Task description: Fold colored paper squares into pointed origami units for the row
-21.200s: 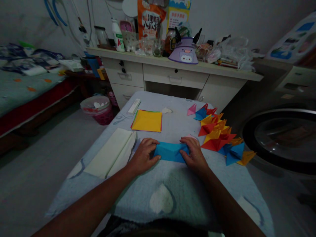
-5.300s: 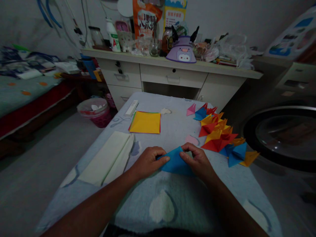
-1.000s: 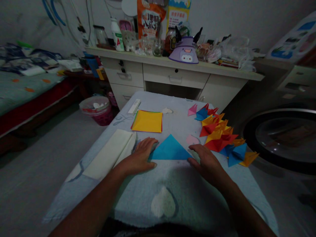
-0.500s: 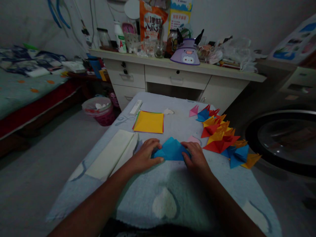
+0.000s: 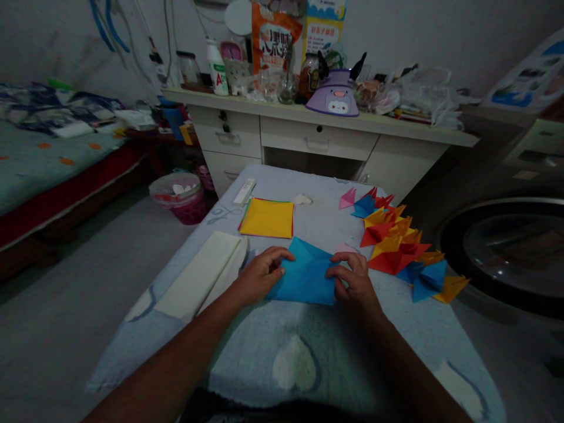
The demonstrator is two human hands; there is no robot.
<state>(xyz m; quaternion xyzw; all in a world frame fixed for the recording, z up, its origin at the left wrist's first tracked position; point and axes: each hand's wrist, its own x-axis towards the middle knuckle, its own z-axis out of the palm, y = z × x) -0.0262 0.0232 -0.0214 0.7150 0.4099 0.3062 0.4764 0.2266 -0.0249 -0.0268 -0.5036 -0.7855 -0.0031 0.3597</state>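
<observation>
A blue paper sheet [image 5: 306,275], creased and partly unfolded, lies on the grey-blue cloth of the table [image 5: 308,346] in front of me. My left hand [image 5: 259,275] pinches its left edge, fingers curled. At its right edge my right hand [image 5: 355,283] pinches it too. Both hands rest on the cloth.
A stack of square coloured paper [image 5: 267,218], yellow on top, lies beyond the blue sheet. A heap of folded red, orange and blue pieces [image 5: 403,249] sits at right. A cream folded cloth [image 5: 200,275] lies at left. A cluttered desk [image 5: 317,126] stands behind, a pink bin [image 5: 178,197] on the floor.
One second ago the blue paper lay flat as a triangle with both hands open beside it. Since then both hands have pinched its edges and spread it into a wider, squarer shape.
</observation>
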